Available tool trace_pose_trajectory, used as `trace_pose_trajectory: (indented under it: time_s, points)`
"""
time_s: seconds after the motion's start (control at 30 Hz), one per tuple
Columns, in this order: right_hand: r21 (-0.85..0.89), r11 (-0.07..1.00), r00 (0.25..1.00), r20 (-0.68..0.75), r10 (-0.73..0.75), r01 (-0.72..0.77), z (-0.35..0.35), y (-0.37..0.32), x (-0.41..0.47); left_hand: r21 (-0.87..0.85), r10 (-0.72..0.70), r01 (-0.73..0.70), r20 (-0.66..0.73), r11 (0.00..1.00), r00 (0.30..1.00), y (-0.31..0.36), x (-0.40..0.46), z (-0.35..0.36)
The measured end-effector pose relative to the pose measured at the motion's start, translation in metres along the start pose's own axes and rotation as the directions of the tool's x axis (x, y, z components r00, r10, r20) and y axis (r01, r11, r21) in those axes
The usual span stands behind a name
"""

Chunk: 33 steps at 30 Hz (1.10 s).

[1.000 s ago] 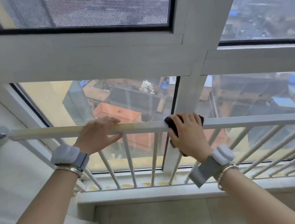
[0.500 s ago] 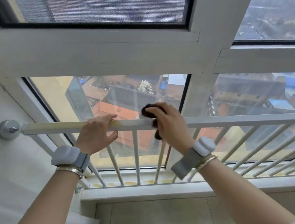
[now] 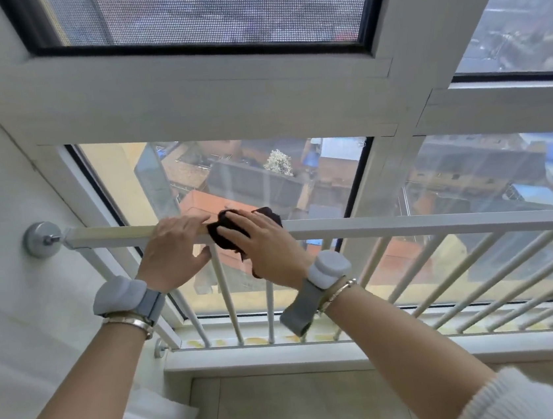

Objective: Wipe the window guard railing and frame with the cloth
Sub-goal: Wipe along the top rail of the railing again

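Right hand: my right hand [image 3: 265,245] presses the dark cloth [image 3: 226,235] over the top rail [image 3: 408,225], fingers wrapped round it.
Left hand: my left hand [image 3: 173,252] grips the same rail just beside the cloth, nearly touching it.
Doing it well: I judge the cloth should stay folded over the rail, with steady pressure, running out to the wall mount [image 3: 41,239].
Still to wipe: bars [image 3: 226,297] and window frame [image 3: 208,110], I think.
Containers: none visible.

both arms outstretched, left hand [image 3: 173,252] and right hand [image 3: 265,245] side by side, fingers curled
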State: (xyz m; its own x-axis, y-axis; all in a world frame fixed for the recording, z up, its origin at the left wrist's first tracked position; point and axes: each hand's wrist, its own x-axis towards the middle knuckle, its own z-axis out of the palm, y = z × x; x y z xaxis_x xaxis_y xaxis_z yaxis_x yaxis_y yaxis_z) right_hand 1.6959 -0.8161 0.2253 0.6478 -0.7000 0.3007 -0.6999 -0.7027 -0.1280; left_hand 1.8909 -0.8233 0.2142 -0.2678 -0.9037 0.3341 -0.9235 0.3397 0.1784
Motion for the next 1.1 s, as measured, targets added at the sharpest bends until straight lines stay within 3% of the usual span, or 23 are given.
trace_pose_trajectory:
  time_s: [0.07, 0.17, 0.27, 0.33, 0.43, 0.53, 0.63, 0.77, 0.87, 1.1]
  points:
    - [0.077, 0.997, 0.998, -0.06, 0.01, -0.005, -0.021, 0.012, -0.009, 0.009, -0.019, 0.019, 0.025, 1.0, 0.999, 0.0, -0.003, -0.002]
    - [0.126, 0.973, 0.968, -0.138, 0.21, -0.193, -0.044, 0.037, -0.025, 0.025, -0.042, 0.041, 0.051, 0.999, 0.998, 0.001, -0.001, -0.002]
    - [0.18, 0.928, 0.941, -0.031, 0.337, -0.326, -0.044, 0.057, -0.038, 0.023, -0.081, 0.08, 0.024, 0.997, 0.996, 0.005, -0.002, -0.001]
    - [0.262, 0.913, 0.949, 0.128, 0.289, -0.313, -0.039, 0.058, -0.043, -0.039, -0.108, 0.106, -0.036, 0.994, 0.994, 0.017, -0.003, 0.001]
    - [0.379, 0.867, 0.938, 0.249, 0.24, -0.322, -0.043, 0.062, -0.042, -0.17, -0.072, 0.048, -0.14, 0.984, 0.988, 0.056, 0.003, 0.007]
    - [0.22, 0.936, 0.949, 0.221, 0.226, -0.275, -0.047, 0.077, -0.047, -0.269, -0.022, -0.027, -0.175, 0.963, 0.984, 0.098, 0.019, 0.015]
    - [0.031, 0.964, 0.948, 0.195, 0.253, -0.263, -0.05, 0.093, -0.06, -0.29, 0.018, -0.047, -0.103, 0.956, 0.995, 0.129, 0.034, 0.024]
    - [0.009, 0.97, 0.951, 0.202, 0.234, -0.241, -0.057, 0.116, -0.07, -0.211, 0.072, -0.064, 0.028, 0.975, 0.997, 0.138, 0.044, 0.037]
    - [0.065, 0.985, 0.971, 0.192, 0.145, -0.16, -0.051, 0.117, -0.064, -0.15, 0.158, -0.158, -0.009, 0.976, 0.987, 0.118, 0.043, 0.035]
    - [0.135, 0.989, 0.994, 0.106, 0.037, -0.052, -0.022, 0.077, -0.023, -0.098, 0.127, -0.129, -0.031, 0.987, 0.991, 0.043, 0.018, 0.021]
